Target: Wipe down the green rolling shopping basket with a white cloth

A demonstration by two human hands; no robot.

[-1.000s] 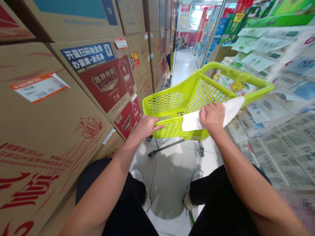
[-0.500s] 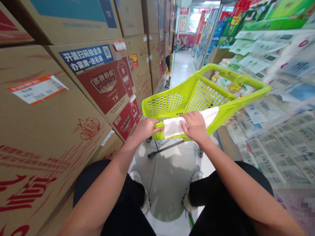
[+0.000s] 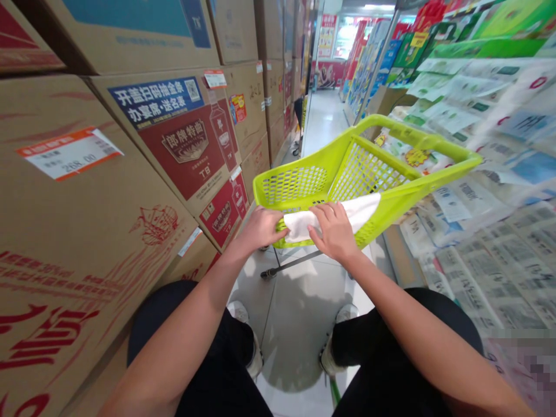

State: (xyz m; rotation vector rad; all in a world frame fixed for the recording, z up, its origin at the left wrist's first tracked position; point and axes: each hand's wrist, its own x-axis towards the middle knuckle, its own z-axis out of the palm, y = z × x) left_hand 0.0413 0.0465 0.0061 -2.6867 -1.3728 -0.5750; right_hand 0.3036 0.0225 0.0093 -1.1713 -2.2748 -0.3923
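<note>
White cloth (image 3: 361, 212) partly hidden under the right hand (image 3: 335, 233), wrapped packs (image 3: 495, 260) rightward blurry

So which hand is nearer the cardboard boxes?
Left: the left hand grips the cart near the boxes; the right hand is farther over, on the white cloth.

With the yellow-green cart (image 3: 391, 200) as the clock's centre, the left hand (image 3: 262, 226) sits at eight o'clock, its grip curled over the rim's corner. The right hand (image 3: 335, 233), at seven, clasps a white cloth (image 3: 361, 212) draped over the near side, around six. Stacked cartons (image 3: 191, 150) stand at nine, white wrapped packs (image 3: 464, 200) at three. Pale shoes (image 3: 346, 313) rest on the tiled floor (image 3: 295, 324) between six and eight.
</note>
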